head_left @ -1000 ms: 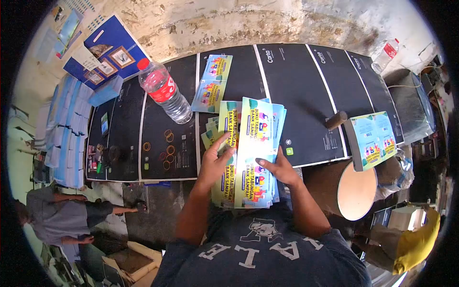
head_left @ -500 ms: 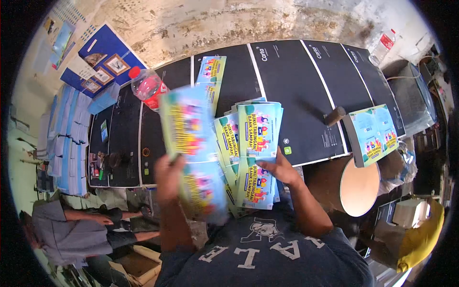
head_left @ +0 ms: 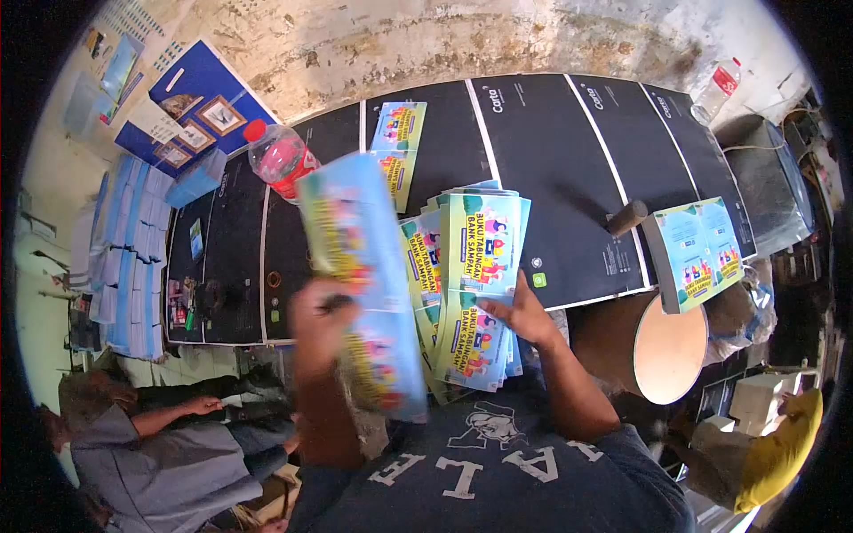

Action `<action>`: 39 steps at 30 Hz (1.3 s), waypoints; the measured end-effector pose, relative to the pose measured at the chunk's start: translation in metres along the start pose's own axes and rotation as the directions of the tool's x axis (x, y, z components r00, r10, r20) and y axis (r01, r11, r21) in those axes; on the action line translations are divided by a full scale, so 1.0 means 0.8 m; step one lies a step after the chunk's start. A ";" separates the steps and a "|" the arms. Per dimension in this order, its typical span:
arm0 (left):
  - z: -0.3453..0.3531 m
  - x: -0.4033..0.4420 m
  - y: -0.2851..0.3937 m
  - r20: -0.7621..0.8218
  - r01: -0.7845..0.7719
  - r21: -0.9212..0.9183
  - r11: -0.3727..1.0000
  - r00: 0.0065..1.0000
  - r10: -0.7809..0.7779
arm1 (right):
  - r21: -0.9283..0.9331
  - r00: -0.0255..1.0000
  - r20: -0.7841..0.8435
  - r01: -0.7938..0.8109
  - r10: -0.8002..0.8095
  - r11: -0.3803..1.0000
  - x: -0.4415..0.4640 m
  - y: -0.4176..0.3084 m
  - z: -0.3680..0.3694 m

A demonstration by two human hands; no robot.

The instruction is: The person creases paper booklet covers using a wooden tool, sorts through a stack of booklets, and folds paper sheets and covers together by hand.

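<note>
My left hand (head_left: 325, 309), smeared by motion, is closed on the edge of a long blue-and-green printed booklet (head_left: 378, 293), which is tilted and blurred. It hangs just left of a fanned pile of matching booklets (head_left: 480, 253) marked "BUKU TABUNGAN BANK SAMPAH". My right hand (head_left: 524, 315) grips the right side of this pile, its thumb lying on the top cover and the other fingers mostly hidden at the edge. More booklets (head_left: 397, 133) of the same print rest flat behind the pile, on the black-covered table (head_left: 569, 160).
A thick booklet stack (head_left: 697, 253) sits at the table's right edge beside a dark cylinder (head_left: 627, 218). Plastic bottles stand at left (head_left: 283, 160) and far right (head_left: 716, 91). Below are a round stool (head_left: 671, 349), a person in grey (head_left: 169, 453) and one in yellow (head_left: 782, 453).
The booklet in my left hand has swung slightly to a more upright angle. My right hand stays on the pile. The person in grey has leaned forward, and someone in yellow has shifted.
</note>
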State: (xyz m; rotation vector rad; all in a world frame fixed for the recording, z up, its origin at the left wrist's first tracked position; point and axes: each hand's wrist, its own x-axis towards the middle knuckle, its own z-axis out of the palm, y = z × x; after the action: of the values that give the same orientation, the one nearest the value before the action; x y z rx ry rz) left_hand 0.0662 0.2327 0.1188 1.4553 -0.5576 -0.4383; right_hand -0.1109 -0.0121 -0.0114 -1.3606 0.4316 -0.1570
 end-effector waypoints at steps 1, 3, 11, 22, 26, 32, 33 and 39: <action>0.020 0.004 -0.024 0.090 0.012 0.178 0.984 0.996 -0.029 | -0.049 1.000 0.011 0.019 -0.019 0.999 0.003 -0.003 0.000; 0.093 0.009 -0.095 0.232 -0.179 0.540 0.822 0.971 0.058 | -0.125 0.999 0.039 0.041 -0.036 0.991 0.001 -0.007 0.002; 0.065 -0.014 -0.168 0.042 -0.174 0.692 0.701 0.979 0.202 | -0.441 0.960 -0.058 0.222 -0.274 0.870 -0.009 -0.031 -0.002; 0.023 -0.021 -0.187 -0.110 0.006 0.784 0.621 0.986 0.129 | -0.259 0.985 -0.030 0.156 -0.169 0.953 0.097 -0.027 0.052; 0.026 -0.020 -0.174 -0.109 0.045 0.800 0.598 0.991 0.071 | -0.099 0.987 0.022 0.162 -0.161 0.982 0.058 -0.005 0.041; 0.028 -0.022 -0.180 -0.031 0.008 0.867 0.498 0.999 0.038 | -0.101 1.000 -0.014 -0.019 0.018 0.995 0.040 -0.029 0.117; 0.032 -0.023 -0.180 -0.038 0.012 0.872 0.490 0.998 0.043 | -0.017 0.993 0.004 -0.122 0.122 0.992 0.036 -0.042 0.116; 0.067 0.017 -0.175 0.095 -0.214 0.714 0.666 0.973 0.210 | 0.043 0.939 -0.266 -0.216 0.219 0.976 0.038 -0.054 0.079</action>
State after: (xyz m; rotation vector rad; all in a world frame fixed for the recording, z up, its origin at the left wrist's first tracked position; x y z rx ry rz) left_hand 0.0525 0.1711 -0.0182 2.1146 -0.9661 -0.0067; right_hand -0.0526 0.0251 0.0328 -1.2728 0.8057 -0.1623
